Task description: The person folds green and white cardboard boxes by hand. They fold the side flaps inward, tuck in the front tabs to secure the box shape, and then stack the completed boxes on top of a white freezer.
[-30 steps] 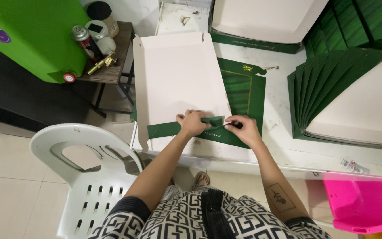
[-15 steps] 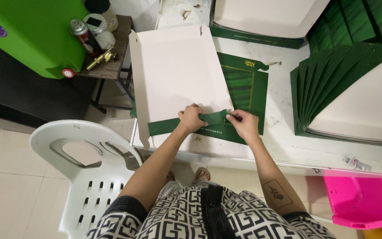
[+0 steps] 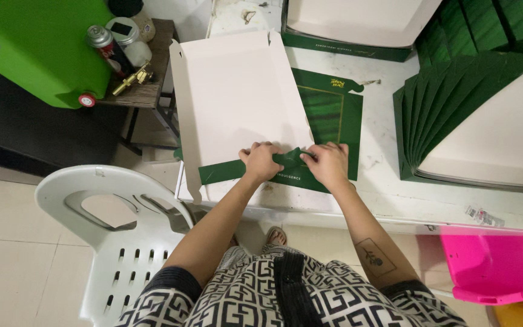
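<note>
A white worktop (image 3: 388,181) runs across the upper half of the view, above a pale tiled floor (image 3: 7,266). On its near edge lies a flat cardboard box blank (image 3: 237,103) — white inside, green outside. The left hand (image 3: 261,162) and right hand (image 3: 329,165) meet at its folded green flap (image 3: 292,159), fingers curled and pinching it. At 3 o'clock sits a fanned stack of green blanks (image 3: 449,97); at 7 o'clock a white plastic chair (image 3: 122,242); at 10 o'clock a green case (image 3: 37,48) — beside it a small wooden table (image 3: 146,91) with cans.
</note>
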